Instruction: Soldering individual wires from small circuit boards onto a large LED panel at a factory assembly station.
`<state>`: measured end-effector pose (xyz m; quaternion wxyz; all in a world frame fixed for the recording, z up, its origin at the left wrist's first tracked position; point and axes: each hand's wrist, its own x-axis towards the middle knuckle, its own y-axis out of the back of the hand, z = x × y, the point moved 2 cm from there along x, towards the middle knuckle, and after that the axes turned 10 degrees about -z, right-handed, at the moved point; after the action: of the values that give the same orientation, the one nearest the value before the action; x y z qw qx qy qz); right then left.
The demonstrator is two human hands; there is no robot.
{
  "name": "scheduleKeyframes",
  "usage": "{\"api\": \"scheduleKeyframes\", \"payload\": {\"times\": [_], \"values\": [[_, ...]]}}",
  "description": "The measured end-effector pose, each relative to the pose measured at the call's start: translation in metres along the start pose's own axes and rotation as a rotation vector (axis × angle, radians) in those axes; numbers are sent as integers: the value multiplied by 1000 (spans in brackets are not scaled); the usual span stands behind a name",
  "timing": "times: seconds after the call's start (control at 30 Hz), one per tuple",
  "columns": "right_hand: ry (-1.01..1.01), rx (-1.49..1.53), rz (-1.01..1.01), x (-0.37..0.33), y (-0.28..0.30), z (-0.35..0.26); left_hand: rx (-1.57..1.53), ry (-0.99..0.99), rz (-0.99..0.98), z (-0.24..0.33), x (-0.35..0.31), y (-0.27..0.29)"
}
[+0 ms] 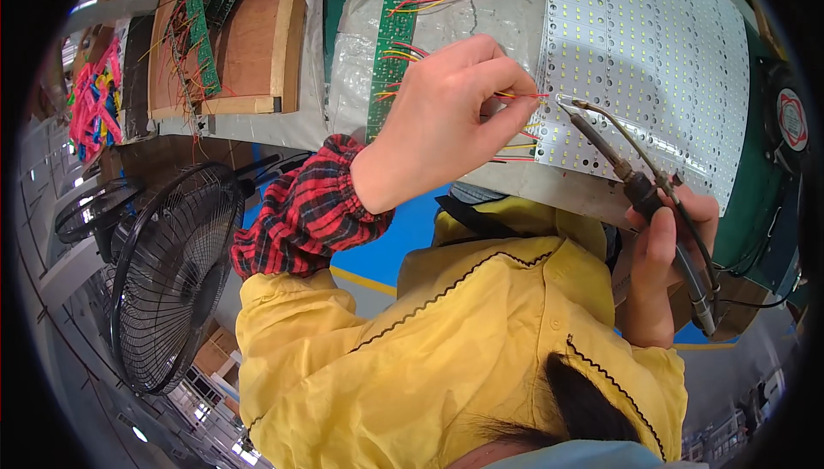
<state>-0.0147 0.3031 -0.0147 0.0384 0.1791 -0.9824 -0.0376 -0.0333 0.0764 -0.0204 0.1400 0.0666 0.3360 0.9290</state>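
Observation:
My left hand (451, 121), in a red and black checked sleeve cuff, is closed in a pinch on thin red and yellow wires (532, 96). Their ends reach the left edge of a white LED board (644, 48) dotted with rows of small yellow LEDs. More wires link that board to a long green circuit board (395, 18), partly covered by my left hand. My right hand (659, 242) is wrapped round a soldering iron (640, 191) with a curved metal tube (631, 130) alongside it. The iron's tip is beside the pinched wires, at the board's edge; contact cannot be made out.
At the far left a wooden tray (283, 31) holds green circuit boards (199, 31) with loose wires. A black fan (176, 276) stands below it. Pink and blue strips (94, 104) hang further left. A round black device (788, 117) sits at the right edge.

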Motion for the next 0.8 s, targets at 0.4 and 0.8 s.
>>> {"api": "scheduleKeyframes", "payload": {"times": [0.4, 0.8], "values": [[14, -20, -69, 5, -6, 2, -5, 6, 28, -3, -1, -5], [92, -16, 143, -1, -2, 5, 81, -107, 80, -1, -1, -2]]}}
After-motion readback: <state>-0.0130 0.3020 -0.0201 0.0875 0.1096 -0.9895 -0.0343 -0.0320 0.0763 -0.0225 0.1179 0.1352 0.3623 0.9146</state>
